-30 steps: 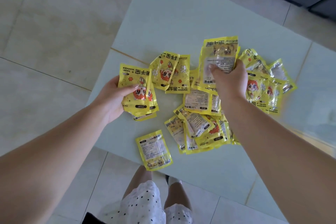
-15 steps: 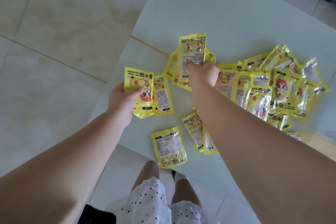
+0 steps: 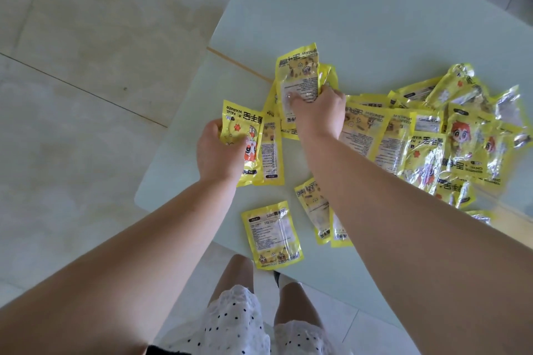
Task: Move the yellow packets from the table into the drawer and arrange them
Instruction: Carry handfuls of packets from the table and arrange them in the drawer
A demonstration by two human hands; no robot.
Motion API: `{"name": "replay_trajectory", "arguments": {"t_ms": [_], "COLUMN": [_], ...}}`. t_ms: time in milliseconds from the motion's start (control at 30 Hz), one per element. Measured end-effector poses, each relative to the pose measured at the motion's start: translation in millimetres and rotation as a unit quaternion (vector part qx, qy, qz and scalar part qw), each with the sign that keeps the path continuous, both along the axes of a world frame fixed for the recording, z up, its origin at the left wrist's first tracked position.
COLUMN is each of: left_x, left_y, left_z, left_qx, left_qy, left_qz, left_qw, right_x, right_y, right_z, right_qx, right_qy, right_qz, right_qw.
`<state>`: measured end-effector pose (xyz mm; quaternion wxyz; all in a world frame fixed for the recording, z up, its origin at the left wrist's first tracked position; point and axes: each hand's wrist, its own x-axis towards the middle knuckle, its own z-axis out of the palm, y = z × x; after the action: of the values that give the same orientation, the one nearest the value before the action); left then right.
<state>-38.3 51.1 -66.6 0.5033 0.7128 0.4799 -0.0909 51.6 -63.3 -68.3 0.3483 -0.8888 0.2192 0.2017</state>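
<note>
both hands full of yellow packets

the left hand point(image 3: 219, 153) is curled around a small stack of yellow packets point(image 3: 245, 141), thumb across the front, held just over the pale surface point(image 3: 389, 23) near its left edge. below it, one loose packet point(image 3: 272, 235) lies flat near the front edge. the right hand point(image 3: 318, 115) pinches another packet point(image 3: 298, 81) upright over the spread. the main heap of packets point(image 3: 438, 141) covers the surface to the right.
</note>
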Motion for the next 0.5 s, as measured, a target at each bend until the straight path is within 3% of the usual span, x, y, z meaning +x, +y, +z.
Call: {"name": "replay_trajectory", "arguments": {"t_ms": [500], "left_x": [-6.3], "left_y": [-8.2], "left_z": [-1.0], "left_qx": [-0.032], "left_qy": [-0.011], "left_qz": [-0.047], "left_qw": [0.998], "right_x": [-5.1], "right_y": [-39.5], "right_z": [4.5], "right_qx": [0.080], "right_qy": [-0.014], "right_qz": [-0.033], "right_qw": [0.996]}}
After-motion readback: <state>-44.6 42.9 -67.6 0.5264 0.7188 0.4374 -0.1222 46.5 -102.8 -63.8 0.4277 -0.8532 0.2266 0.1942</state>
